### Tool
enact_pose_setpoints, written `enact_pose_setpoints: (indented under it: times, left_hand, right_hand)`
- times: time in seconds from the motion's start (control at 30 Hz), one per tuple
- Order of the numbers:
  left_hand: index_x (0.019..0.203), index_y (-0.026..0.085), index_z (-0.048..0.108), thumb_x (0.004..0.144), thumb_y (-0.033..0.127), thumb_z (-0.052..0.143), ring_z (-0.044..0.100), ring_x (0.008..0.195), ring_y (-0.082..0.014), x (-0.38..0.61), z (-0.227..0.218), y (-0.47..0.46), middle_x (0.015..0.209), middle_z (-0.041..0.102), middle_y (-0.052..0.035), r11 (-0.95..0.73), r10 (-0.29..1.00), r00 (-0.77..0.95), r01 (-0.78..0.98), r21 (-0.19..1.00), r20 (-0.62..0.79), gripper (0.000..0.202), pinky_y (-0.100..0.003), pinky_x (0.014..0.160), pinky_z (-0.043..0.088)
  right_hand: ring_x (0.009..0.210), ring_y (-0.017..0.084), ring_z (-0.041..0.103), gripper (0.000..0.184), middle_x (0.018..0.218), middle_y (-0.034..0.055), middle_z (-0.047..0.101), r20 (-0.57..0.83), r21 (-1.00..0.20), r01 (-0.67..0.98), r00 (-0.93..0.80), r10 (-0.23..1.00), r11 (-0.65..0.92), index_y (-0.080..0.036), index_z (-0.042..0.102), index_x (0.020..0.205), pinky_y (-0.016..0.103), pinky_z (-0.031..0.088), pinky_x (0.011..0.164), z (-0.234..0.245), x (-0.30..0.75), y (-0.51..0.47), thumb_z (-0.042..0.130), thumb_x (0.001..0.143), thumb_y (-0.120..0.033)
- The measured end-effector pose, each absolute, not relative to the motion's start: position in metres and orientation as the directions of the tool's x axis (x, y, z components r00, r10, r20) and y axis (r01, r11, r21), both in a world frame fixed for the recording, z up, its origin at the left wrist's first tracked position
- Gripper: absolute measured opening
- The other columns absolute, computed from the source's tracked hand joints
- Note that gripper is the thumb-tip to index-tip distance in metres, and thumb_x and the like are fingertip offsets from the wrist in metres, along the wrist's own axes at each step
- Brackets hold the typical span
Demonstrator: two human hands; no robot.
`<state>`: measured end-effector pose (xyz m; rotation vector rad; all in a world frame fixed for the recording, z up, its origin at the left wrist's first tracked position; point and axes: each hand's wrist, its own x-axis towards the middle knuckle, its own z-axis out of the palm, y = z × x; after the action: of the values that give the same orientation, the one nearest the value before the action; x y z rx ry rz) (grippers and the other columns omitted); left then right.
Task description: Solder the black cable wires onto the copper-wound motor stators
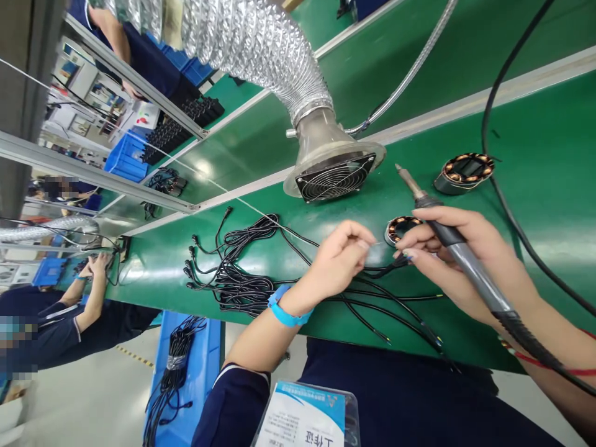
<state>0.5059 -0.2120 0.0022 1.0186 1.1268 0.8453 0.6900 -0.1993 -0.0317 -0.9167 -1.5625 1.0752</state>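
My left hand (342, 257), with a blue wristband, is closed in a pinch on a thin solder wire (238, 198). The wire runs in from the upper left, and its short end points right. In my right hand (493, 267) lies a soldering iron (472, 268), its bare tip pointing up and left above the table. The thumb and fingertips of that hand also pinch the end of a black cable (393, 268) with small coloured leads. Just behind these fingertips sits a small stator with copper windings (395, 231), partly hidden. A larger wound stator (459, 180) stands farther right.
A fume extractor hood (321, 146) on a silver duct hangs over the green table (186, 223). Coiled black cables (246, 288) lie left of my hands. A blue bin (209, 360) with cables is below left. A co-worker's hands (97, 264) are at far left.
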Motion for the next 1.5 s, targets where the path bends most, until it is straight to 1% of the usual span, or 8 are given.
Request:
enact_pose_setpoints:
  times: [0.3,0.43,0.57,0.67,0.8,1.03,1.2,1.5]
  left_hand:
    - [0.096,0.017,0.051,0.082,0.010,0.056,0.047,0.064,-0.0056,0.526,0.004,-0.208,0.074,0.050,0.0036,0.268,0.944,0.196,0.010,0.963,-0.265,0.016,-0.020,0.060,0.040]
    - [0.085,0.015,0.054,0.085,0.017,0.058,0.053,0.074,-0.0073,0.520,0.005,-0.209,0.077,0.056,0.0014,0.253,0.926,0.270,0.067,0.965,-0.262,0.004,-0.023,0.074,0.044]
    - [0.084,0.016,0.053,0.086,0.042,0.061,0.054,0.062,-0.0070,0.512,0.008,-0.208,0.069,0.057,0.0022,0.452,0.790,0.472,-0.018,0.892,-0.391,0.027,-0.023,0.063,0.044]
    - [0.078,0.015,0.054,0.081,0.034,0.066,0.044,0.055,-0.0036,0.511,0.009,-0.202,0.063,0.052,0.0055,0.442,0.826,0.387,0.009,0.897,-0.410,0.022,-0.020,0.056,0.036]
    - [0.070,0.015,0.052,0.081,0.011,0.057,0.041,0.056,-0.0034,0.515,0.001,-0.188,0.061,0.049,0.0066,0.379,0.892,0.209,0.133,0.916,-0.400,0.013,-0.021,0.057,0.032]
    - [0.072,0.015,0.051,0.082,0.007,0.053,0.041,0.055,-0.0043,0.518,-0.020,-0.174,0.060,0.049,0.0073,0.349,0.917,0.113,0.234,0.908,-0.382,0.013,-0.023,0.057,0.030]
    - [0.071,0.016,0.049,0.082,0.009,0.053,0.040,0.057,-0.0052,0.521,-0.022,-0.174,0.060,0.046,0.0073,0.317,0.928,0.120,0.248,0.915,-0.353,0.014,-0.024,0.058,0.029]
    - [0.069,0.017,0.049,0.084,0.007,0.053,0.041,0.057,-0.0052,0.522,-0.021,-0.173,0.060,0.047,0.0067,0.277,0.942,0.115,0.255,0.926,-0.314,0.018,-0.023,0.058,0.032]
  right_hand:
    - [0.075,0.011,0.067,0.040,0.090,-0.0014,0.066,0.388,-0.909,0.076,-0.200,0.900,0.409,-0.029,0.053,0.123,0.024,0.060,0.073,-0.033,0.689,-0.201,0.067,0.086,-0.027]
    - [0.074,0.012,0.065,0.037,0.083,-0.0012,0.065,0.394,-0.906,0.100,-0.162,0.905,0.412,-0.027,0.055,0.120,0.025,0.057,0.072,-0.030,0.688,-0.204,0.068,0.085,-0.028]
    - [0.069,0.012,0.064,0.038,0.083,-0.0020,0.065,0.362,-0.927,0.050,-0.132,0.923,0.371,-0.028,0.053,0.119,0.025,0.057,0.067,-0.030,0.682,-0.206,0.069,0.084,-0.027]
    - [0.072,0.013,0.066,0.040,0.083,-0.0018,0.066,0.301,-0.951,0.031,-0.134,0.944,0.308,-0.027,0.053,0.119,0.027,0.059,0.068,-0.033,0.680,-0.204,0.070,0.083,-0.031]
    - [0.085,0.017,0.070,0.042,0.097,0.0025,0.071,0.213,-0.943,0.242,-0.095,0.972,0.230,-0.027,0.054,0.128,0.033,0.060,0.078,-0.035,0.688,-0.204,0.063,0.089,-0.040]
    - [0.092,0.024,0.069,0.031,0.105,0.0072,0.070,0.326,-0.840,0.481,0.076,0.942,0.252,-0.031,0.064,0.120,0.047,0.056,0.088,-0.035,0.713,-0.222,0.062,0.091,-0.042]
    - [0.076,0.024,0.068,0.021,0.088,0.0080,0.070,0.399,-0.797,0.520,0.068,0.914,0.309,-0.027,0.066,0.097,0.041,0.054,0.065,-0.053,0.723,-0.229,0.062,0.087,-0.046]
    - [0.061,0.015,0.063,0.019,0.085,0.0048,0.070,0.465,-0.793,0.445,-0.002,0.886,0.417,-0.024,0.067,0.094,0.032,0.046,0.050,-0.061,0.726,-0.227,0.065,0.084,-0.040]
